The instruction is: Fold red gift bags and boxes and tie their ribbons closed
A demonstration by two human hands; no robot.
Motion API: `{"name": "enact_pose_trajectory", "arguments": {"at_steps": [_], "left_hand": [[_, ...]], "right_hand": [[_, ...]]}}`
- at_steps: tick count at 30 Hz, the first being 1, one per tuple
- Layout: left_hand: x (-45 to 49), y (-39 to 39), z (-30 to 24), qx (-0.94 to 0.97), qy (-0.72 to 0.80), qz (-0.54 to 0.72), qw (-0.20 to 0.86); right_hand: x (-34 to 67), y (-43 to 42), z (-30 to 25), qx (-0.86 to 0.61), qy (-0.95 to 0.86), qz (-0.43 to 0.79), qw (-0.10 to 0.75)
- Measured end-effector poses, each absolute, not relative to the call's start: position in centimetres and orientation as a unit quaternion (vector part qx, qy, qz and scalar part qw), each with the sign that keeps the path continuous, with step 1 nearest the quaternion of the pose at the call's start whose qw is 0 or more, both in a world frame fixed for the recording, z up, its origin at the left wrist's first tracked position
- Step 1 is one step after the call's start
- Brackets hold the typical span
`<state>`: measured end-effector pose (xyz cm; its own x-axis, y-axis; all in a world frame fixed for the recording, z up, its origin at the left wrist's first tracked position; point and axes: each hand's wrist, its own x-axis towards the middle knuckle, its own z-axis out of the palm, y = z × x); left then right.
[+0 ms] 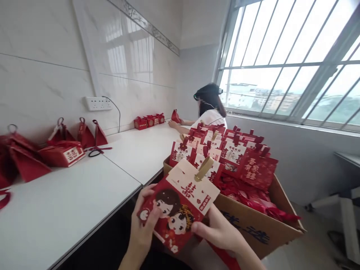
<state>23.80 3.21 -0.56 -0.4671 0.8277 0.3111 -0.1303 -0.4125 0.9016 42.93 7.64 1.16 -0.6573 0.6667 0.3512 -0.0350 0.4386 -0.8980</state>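
Observation:
A red paper gift box [176, 210] with a cartoon couple on its front is held tilted in front of me, between both hands. Its cream top panel bears a red character, and a gold ribbon loop sticks up from it. My left hand [144, 221] grips the box's left side, thumb on the printed front. At the lower right side, my right hand [215, 230] holds it with the thumb on the edge. Just behind the held box stands a cardboard box [242, 210] packed with several similar red gift boxes [233, 152] and red ribbons.
On the white table [123, 180], red pyramid boxes [87, 133] and a red box with a white label [63, 153] stand along the wall. A person [209, 107] farther back handles a red pyramid box [176, 116] beside a row of small red boxes [149, 120].

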Motion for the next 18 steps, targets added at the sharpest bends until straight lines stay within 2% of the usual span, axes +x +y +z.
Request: {"name": "enact_pose_trajectory", "arguments": {"at_steps": [6,12,15,18], "left_hand": [[24.9,4.7,-2.6,0.603,0.357,0.599,0.388],[28.2,5.1,-4.0,0.639,0.398,0.498,0.431],[30.3,4.7,-4.4,0.69,0.384,0.415,0.452],[31.6,4.2,-3.8,0.725,0.378,0.371,0.441]], "right_hand": [[49.4,8.2,2.6,-0.328,-0.686,0.428,0.489],[56.4,9.8,4.8,-0.441,-0.519,0.309,0.664],[57.1,10.2,5.8,-0.41,-0.386,0.286,0.775],[56.0,10.4,6.0,-0.365,-0.311,0.35,0.805]]}}
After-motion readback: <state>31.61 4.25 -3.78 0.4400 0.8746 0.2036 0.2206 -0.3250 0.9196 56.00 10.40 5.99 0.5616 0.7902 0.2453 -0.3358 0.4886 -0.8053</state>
